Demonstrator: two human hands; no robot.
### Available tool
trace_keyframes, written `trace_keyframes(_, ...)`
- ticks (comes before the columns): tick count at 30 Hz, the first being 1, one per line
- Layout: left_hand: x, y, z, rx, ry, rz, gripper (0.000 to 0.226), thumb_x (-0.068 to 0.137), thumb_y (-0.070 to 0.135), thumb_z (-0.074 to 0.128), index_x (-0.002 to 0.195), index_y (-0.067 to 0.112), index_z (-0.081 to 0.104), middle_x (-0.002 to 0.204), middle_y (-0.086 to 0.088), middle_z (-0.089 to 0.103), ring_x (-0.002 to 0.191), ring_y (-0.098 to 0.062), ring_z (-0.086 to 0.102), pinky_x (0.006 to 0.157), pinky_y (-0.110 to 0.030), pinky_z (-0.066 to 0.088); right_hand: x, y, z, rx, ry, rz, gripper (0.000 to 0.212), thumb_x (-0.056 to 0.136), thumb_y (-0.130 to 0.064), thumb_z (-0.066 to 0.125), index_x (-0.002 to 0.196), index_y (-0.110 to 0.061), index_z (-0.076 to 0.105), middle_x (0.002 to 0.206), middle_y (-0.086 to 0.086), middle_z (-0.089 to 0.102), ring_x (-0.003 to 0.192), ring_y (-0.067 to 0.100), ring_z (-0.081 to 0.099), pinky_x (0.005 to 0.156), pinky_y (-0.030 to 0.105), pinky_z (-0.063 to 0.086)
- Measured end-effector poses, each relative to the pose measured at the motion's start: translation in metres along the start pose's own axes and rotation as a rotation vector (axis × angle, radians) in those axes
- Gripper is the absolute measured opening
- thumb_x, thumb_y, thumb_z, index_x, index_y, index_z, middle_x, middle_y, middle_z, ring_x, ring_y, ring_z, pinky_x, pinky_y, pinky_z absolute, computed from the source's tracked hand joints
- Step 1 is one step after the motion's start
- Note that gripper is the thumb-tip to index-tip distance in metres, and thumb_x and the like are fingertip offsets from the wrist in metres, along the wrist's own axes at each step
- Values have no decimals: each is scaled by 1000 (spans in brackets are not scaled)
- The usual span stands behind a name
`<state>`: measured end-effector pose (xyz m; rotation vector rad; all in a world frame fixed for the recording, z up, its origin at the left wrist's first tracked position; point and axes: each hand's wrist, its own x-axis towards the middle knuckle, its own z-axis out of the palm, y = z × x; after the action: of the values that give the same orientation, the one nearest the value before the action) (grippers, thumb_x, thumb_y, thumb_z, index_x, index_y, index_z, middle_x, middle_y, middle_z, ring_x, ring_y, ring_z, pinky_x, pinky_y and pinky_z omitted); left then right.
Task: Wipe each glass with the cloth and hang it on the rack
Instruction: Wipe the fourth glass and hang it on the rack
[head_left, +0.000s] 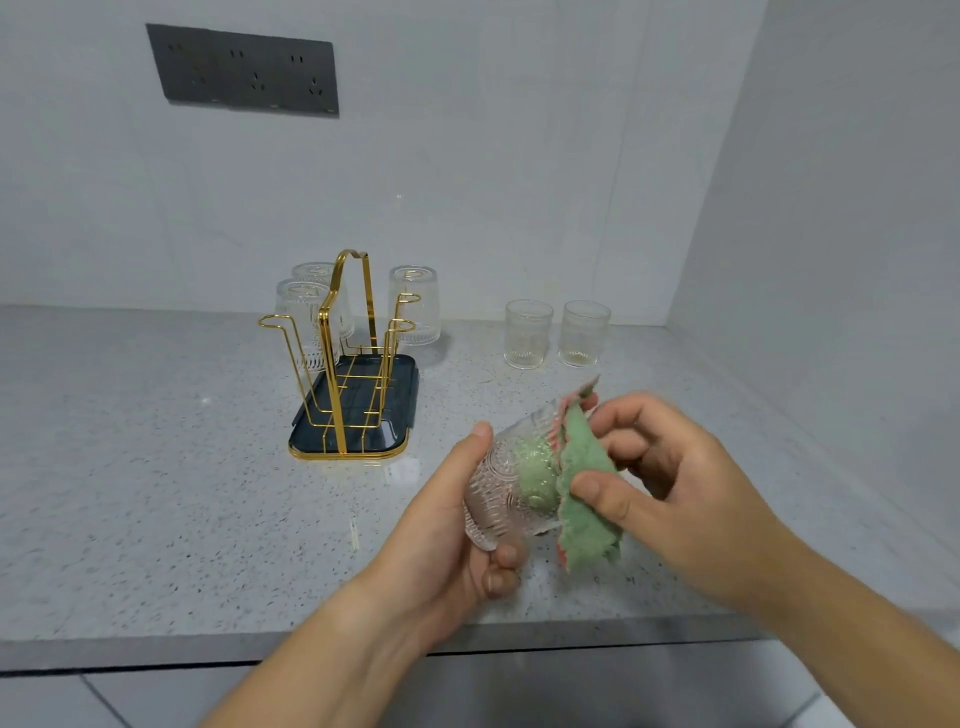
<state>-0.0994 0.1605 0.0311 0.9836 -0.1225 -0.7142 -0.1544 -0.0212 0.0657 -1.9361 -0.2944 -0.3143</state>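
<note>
My left hand (441, 525) grips a ribbed clear glass (506, 480), tilted with its mouth toward the right. My right hand (670, 478) pinches a green and pink cloth (587, 488) against the glass's rim, and part of the cloth is pushed inside. The gold wire rack (343, 358) stands on a dark tray (353, 441) at centre left. Three glasses hang upside down on it: two at the back left (301, 322) and one at the back right (414, 304). Two more glasses stand upright on the counter, one (527, 334) beside the other (583, 332).
The speckled grey counter (156, 467) ends at a front edge near my wrists. White walls close the back and the right side. A dark socket panel (244, 70) sits high on the back wall.
</note>
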Motion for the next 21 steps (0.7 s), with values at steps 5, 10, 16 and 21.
trace_keyframes(5,1,0,4,182,154,186,51,97,60,51,107,11,61,65,-2,54,41,-12,41,37,-20,30,-11,9,12,-318,7,-42,41,92,-61,45,84,-23,59,79,-7,60,84,8,58,77,24,46)
trace_keyframes(10,-4,-2,6,454,180,498,48,81,64,54,102,22,48,60,8,57,49,-12,50,42,-24,40,-7,-10,18,22,35,68,37,97,-44,47,76,-20,65,68,-1,73,64,9,69,63,15,51)
trace_keyframes(16,7,-13,-19,892,232,782,50,80,65,64,119,47,40,104,6,66,87,-12,69,74,-32,58,13,-25,15,245,37,248,39,93,-42,52,79,-16,78,69,6,75,64,13,70,62,20,54)
trace_keyframes(21,0,-6,0,553,280,615,37,92,67,57,105,32,51,72,7,63,55,-8,56,50,-25,44,14,-21,21,238,32,228,36,92,-40,54,91,-10,74,67,-3,73,63,8,69,60,15,51)
